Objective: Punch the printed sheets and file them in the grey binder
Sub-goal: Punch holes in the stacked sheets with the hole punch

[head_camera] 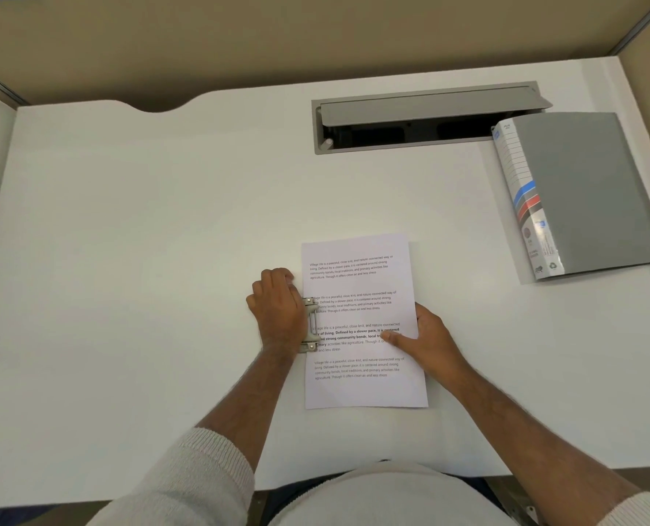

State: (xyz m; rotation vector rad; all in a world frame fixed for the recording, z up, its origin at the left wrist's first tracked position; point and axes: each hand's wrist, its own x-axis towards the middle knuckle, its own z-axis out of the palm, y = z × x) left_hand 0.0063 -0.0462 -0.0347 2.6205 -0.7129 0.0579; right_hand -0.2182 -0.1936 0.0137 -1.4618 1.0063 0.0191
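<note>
The printed sheets (361, 282) lie in a neat stack on the white desk (145, 241) in front of me, text facing up. A metal hole punch (310, 325) sits over the stack's left edge, mostly hidden under my left hand (277, 311), which rests on top of it with fingers curled over it. My right hand (429, 337) holds the stack's right edge, thumb flat on the top page and fingers under or beside the edge. The grey binder (589, 191) lies closed at the far right of the desk, its labelled spine toward the sheets.
A grey cable tray (425, 119) with its lid raised is set into the desk behind the sheets, next to the binder. Beige partition walls (315, 36) enclose the desk at the back and sides. The desk's front edge runs just before my body.
</note>
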